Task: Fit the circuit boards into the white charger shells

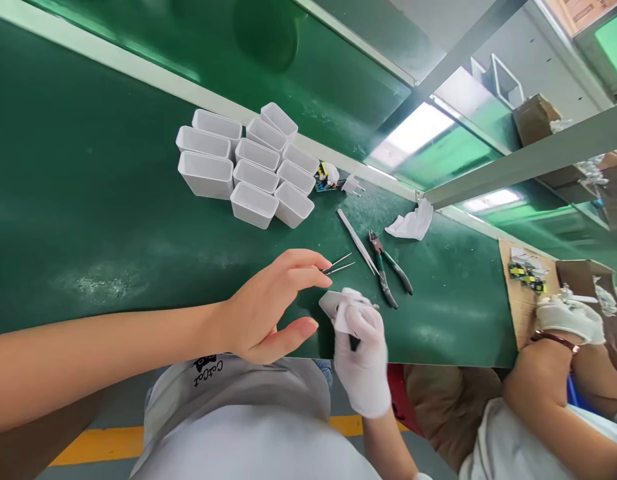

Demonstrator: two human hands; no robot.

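White fabric clothing [248,447] is worn below the open, bare left hand [281,303]; a pale plastic piece [329,303] is gripped by the white-gloved right hand [362,360], seemingly mid-handling, steadiness required.

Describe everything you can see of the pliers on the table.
The pliers lie flat on the green tabletop, their dark, metallic-looking head pointing away from the person. The two handles spread apart toward the near edge, green near the head and greyer toward the ends, with a coated look. A pale strip lies close on their left; contact is unclear. The gloved right hand is near but apart.
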